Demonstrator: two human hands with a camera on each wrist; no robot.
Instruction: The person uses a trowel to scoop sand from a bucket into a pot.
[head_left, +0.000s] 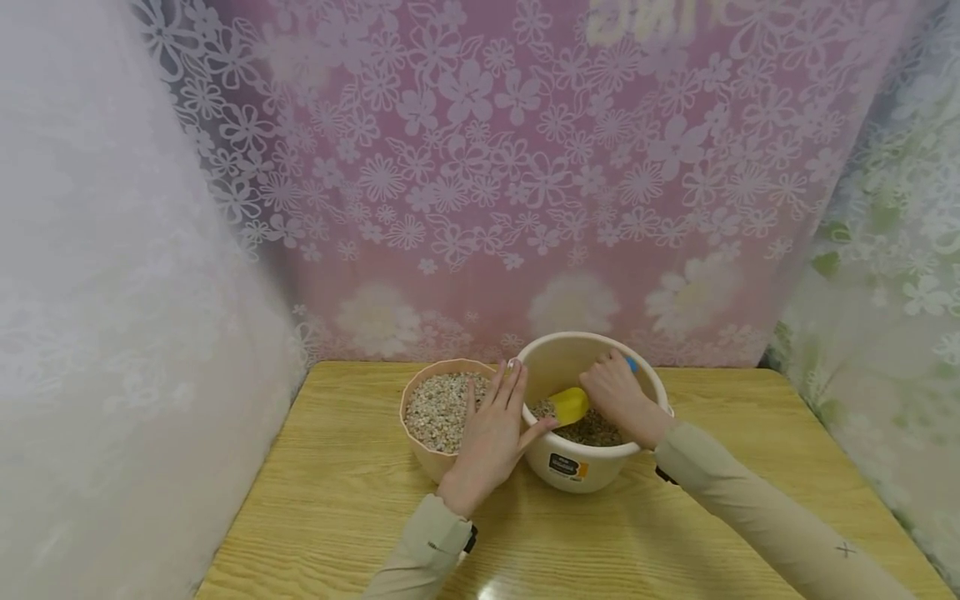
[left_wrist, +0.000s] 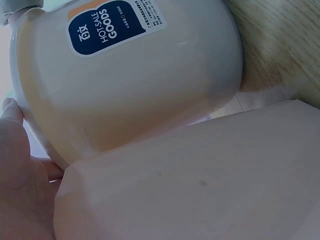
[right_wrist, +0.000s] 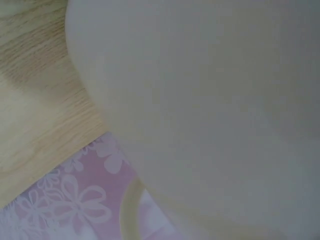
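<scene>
My right hand (head_left: 617, 390) reaches into a cream bucket (head_left: 585, 468) and grips a yellow scoop (head_left: 572, 406), its blade tilted toward the left wall. A bit of blue (head_left: 632, 364) shows behind that fist, perhaps the handle's end. Brown grainy material (head_left: 596, 429) lies in the bucket, with paler grains at the scoop's mouth. Fingers extended, my left hand (head_left: 487, 442) lies over the rims where the bucket meets a peach pot (head_left: 429, 458) full of pale, gravel-like grains (head_left: 438, 410). In the left wrist view its thumb touches the bucket (left_wrist: 125, 85) rim, beside the pot's wall (left_wrist: 200, 190).
Both containers stand side by side toward the back of a wood-grain table (head_left: 337, 500). A pink flowered curtain (head_left: 487, 208) hangs behind it, with pale hangings at left and right. The bucket's outer wall (right_wrist: 200, 100) fills most of the right wrist view.
</scene>
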